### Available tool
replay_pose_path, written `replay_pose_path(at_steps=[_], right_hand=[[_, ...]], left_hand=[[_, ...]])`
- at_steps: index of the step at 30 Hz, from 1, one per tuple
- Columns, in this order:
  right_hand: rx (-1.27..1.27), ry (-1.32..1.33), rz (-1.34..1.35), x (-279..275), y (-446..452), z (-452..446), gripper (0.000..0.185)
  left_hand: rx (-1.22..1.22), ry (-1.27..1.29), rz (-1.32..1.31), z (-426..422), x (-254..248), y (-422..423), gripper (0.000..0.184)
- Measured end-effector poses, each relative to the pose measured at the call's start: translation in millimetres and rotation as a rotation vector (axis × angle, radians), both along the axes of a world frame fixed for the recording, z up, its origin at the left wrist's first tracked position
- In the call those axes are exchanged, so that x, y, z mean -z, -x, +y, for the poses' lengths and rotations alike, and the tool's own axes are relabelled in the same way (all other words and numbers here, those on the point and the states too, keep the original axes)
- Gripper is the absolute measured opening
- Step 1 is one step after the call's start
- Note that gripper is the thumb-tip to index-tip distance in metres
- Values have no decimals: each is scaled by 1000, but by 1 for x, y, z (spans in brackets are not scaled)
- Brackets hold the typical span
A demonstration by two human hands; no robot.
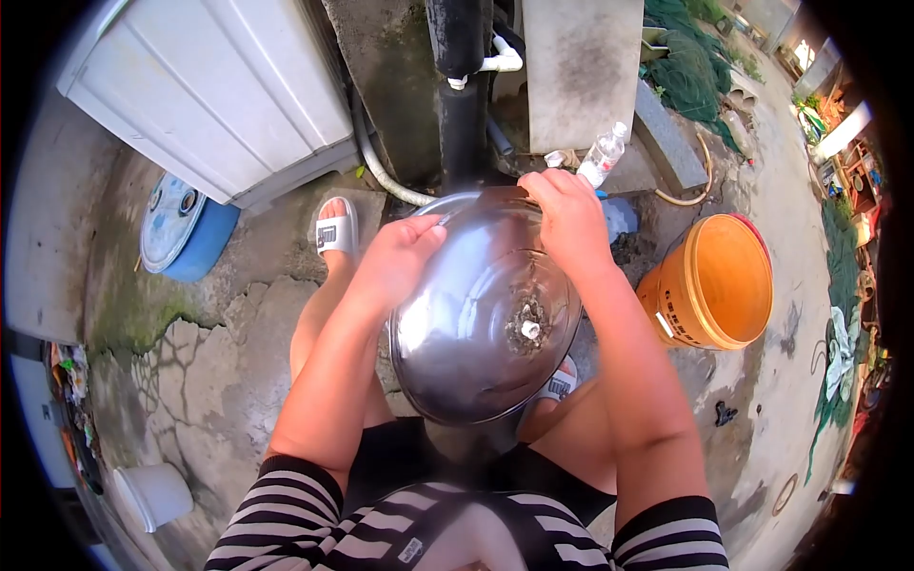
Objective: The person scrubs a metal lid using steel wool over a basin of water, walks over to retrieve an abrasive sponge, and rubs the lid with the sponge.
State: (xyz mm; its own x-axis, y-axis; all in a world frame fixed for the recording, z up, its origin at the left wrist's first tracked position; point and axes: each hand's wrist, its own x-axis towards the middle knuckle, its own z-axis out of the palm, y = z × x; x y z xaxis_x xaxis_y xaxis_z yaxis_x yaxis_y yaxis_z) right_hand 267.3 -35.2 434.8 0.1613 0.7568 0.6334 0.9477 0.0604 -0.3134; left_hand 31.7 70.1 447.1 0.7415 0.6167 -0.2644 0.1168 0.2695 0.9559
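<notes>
1 head view, worn, facing forward and steeply down, close.

Unreadable lettering [678,319] on orange bucket [663,282], sandal patches [328,235] illegible

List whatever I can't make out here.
All in the head view:
- Far side of the shiny domed metal vessel: turned away.
- Right end of the flat dark-brown piece: behind the right hand.
- Black lettering on the orange plastic bucket: too small.
- Tall white ribbed cabinet: cut off by the top edge.
</notes>
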Motion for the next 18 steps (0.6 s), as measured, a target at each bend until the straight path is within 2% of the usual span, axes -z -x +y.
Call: replay_pose_path(at_steps=[5,9,12,13,18], right_hand=[[-98,87,110,0,14,2,30],[9,44,17,-2,-1,-2,30],[-32,45,7,2,9,2,31],[-119,78,79,3,15,3,32],[-21,34,-21,-5,5,0,31]], left_hand=[[8,-2,0,2,2,1,31],[-3,-9,-25,-3,-4,0,31],[-8,23,-23,-1,-3,-1,31],[7,11,-20,-1,-2,-1,31],[25,-7,-30,1,1,0,32]])
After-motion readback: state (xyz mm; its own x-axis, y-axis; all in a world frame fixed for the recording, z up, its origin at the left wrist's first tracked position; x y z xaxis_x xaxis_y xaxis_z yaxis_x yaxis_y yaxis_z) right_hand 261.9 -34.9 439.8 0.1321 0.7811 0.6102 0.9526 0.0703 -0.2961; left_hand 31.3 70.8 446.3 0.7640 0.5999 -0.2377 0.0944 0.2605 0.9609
